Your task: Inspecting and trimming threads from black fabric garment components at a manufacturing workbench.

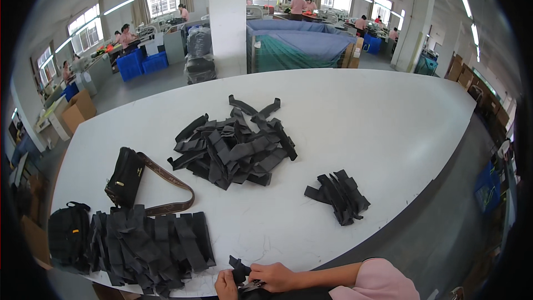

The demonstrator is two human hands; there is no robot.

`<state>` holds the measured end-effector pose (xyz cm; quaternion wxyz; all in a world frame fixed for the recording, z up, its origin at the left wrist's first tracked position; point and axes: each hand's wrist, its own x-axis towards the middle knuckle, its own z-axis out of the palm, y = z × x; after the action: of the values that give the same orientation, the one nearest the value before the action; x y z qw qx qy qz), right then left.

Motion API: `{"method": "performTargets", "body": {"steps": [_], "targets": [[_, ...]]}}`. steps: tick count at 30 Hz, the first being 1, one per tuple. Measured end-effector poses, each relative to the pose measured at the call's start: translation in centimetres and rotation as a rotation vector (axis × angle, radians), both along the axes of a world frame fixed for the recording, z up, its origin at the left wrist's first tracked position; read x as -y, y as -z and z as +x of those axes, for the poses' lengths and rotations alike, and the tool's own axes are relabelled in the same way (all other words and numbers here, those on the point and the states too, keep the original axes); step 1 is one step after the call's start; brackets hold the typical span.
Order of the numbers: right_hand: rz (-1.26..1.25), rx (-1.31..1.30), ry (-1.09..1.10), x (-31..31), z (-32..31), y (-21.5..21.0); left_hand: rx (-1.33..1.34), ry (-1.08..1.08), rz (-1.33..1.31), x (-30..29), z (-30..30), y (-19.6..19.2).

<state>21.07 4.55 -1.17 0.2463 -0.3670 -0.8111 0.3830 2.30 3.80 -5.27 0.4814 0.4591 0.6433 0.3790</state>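
right sleeve [383, 280]: pink, seemingly short | hands: bare | left arm: mostly hidden

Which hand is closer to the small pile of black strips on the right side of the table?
Right. The right hand lies below and left of the small pile; the left hand is farther left.

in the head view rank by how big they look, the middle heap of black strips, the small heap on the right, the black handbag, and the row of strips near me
1. Middle heap and near row: look alike, and the row is closer to the camera, so unranked.
2. Small heap and black handbag: similar, too close to call.
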Motion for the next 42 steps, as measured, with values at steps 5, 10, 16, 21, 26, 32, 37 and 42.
{"method": "performTargets", "body": {"steps": [5, 10, 16, 21, 26, 32, 37, 42], "targets": [[0.422, -0.098, 0.139, -1.5, 0.1, 0.6, 0.108, 0.016, 0.021, -0.5, 1.4, -5.8], [0.566, -0.097, 0.082, -1.5, -0.8, 1.6, 0.552, -0.159, -0.112, 1.2, -0.2, -3.2], [0.530, -0.205, 0.160, -0.7, -1.1, 1.7, 0.839, -0.121, -0.274, 1.7, -1.8, 0.5], [0.454, -0.185, 0.234, -2.1, -1.0, 1.8, 1.227, -0.202, -0.239, 3.5, 0.7, -1.0], [0.091, -0.322, 0.402, -2.7, -1.4, 3.1, 1.109, -0.279, -0.140, 1.1, 3.1, -2.8], [-0.174, -0.314, 0.347, -2.0, -3.0, 3.2, 0.998, -0.372, -0.171, 2.6, 1.9, -3.5], [-0.229, -0.212, 0.295, -1.9, -3.0, 3.1, 0.982, -0.397, -0.190, 3.1, 1.7, -3.2], [-0.201, -0.139, 0.168, -2.1, -1.7, -1.0, 0.994, -0.450, -0.317, 3.3, 1.6, -2.7]]}}
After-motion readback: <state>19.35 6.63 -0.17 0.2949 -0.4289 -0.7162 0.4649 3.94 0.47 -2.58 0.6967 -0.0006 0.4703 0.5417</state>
